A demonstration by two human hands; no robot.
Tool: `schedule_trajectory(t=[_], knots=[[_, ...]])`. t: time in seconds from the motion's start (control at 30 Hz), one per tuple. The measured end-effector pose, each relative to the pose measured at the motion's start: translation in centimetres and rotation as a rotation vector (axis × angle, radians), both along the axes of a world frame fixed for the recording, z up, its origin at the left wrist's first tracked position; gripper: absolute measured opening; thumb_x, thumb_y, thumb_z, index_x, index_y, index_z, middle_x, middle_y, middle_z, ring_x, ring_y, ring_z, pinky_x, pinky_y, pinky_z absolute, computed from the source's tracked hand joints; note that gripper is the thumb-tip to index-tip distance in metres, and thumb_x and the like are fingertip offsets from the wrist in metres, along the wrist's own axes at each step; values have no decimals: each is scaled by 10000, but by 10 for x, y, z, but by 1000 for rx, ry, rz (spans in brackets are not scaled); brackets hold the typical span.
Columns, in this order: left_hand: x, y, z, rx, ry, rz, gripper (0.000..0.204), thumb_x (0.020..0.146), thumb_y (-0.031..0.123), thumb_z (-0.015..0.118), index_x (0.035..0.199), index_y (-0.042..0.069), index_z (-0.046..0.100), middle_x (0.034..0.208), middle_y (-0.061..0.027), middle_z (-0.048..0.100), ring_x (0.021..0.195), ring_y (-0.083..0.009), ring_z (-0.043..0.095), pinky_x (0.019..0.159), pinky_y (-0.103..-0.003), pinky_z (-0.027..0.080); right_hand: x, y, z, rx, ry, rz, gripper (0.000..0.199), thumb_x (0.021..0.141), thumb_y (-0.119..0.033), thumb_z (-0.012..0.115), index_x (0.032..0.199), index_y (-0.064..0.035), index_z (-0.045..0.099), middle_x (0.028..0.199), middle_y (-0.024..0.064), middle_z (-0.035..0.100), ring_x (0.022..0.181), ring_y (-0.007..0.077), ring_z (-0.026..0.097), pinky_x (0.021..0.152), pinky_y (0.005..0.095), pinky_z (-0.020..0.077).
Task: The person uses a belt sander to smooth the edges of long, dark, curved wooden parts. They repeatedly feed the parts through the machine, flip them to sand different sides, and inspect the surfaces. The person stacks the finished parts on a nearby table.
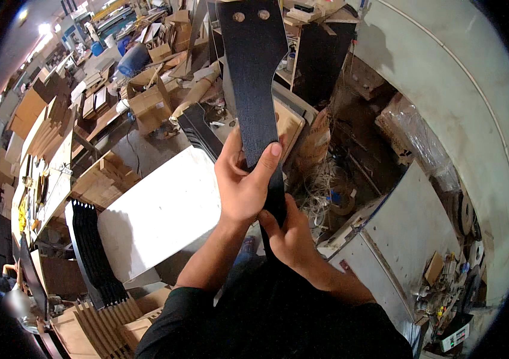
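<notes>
A long black board (pixel 255 84) with a curved outline stands up in front of me. Two round holes pierce its wide far end. My left hand (pixel 243 176) grips it around the middle, the thumb lying across its face. Lower down, nearer my body, my right hand (pixel 290 233) is closed around the narrow part, its thumb pressed on the near side. The board's lowest end merges with my dark shirt, so I cannot see it fully. To the left, a stack of similar black curved pieces (pixel 94 254) rests beside a white panel (pixel 158 206).
More black pieces (pixel 197 128) lie past the white panel. A pale metal cabinet (pixel 395 239) stands at right, near tangled strapping (pixel 320 194). An open cardboard box (pixel 148 102), a blue barrel (pixel 135 60) and a workbench (pixel 48 191) are on the left. Another person (pixel 18 302) is at the far left edge.
</notes>
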State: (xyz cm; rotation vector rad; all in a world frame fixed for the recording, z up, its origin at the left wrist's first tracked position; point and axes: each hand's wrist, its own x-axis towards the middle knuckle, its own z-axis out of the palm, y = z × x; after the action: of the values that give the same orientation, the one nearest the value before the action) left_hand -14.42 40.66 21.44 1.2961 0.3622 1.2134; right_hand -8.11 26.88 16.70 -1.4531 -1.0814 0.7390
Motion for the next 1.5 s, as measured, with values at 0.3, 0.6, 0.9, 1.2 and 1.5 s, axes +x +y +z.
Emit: schedule_trajectory(t=[0.3, 0.6, 0.9, 1.2, 1.5], knots=[[0, -5, 5, -109, -100, -19, 421, 1088, 104, 720, 1439, -79, 576, 1374, -205, 730, 1036, -287, 809, 853, -402, 689, -2, 5, -19, 30, -37, -17, 483, 1117, -344, 691, 1408, 9, 536, 1113, 264, 770, 1038, 434, 789, 853, 481, 610], [2, 13, -1, -214, -79, -44, 271, 1075, 126, 734, 1294, -33, 711, 1043, -147, 800, 880, -171, 788, 733, -319, 636, 19, 6, -44, 40, 159, 68, 519, 1188, -408, 549, 1442, 38, 624, 1198, 190, 751, 1060, 234, 680, 953, 391, 556], [8, 44, 1, -177, -178, -69, 246, 1064, 89, 745, 1280, -28, 738, 1209, -160, 817, 921, -216, 831, 764, -339, 699, 60, 2, -3, -261, 138, 337, 542, 1181, -361, 577, 1499, 76, 610, 926, 62, 741, 835, 121, 626, 777, 312, 533], [19, 44, -11, -286, -81, -34, 267, 1080, 170, 722, 1281, -5, 732, 1166, -150, 821, 816, -188, 778, 710, -307, 640, 67, -7, -41, -11, 203, 362, 464, 1174, -297, 593, 1497, 36, 627, 1012, 40, 684, 935, 102, 593, 801, 295, 503], [9, 84, -41, -333, -122, -42, 231, 1083, 122, 699, 1259, -18, 753, 999, -165, 814, 757, -203, 777, 651, -330, 636, 84, -27, -50, -157, 342, 473, 443, 1127, -176, 666, 1499, 63, 638, 1371, 118, 743, 1215, 154, 667, 1042, 305, 539]])
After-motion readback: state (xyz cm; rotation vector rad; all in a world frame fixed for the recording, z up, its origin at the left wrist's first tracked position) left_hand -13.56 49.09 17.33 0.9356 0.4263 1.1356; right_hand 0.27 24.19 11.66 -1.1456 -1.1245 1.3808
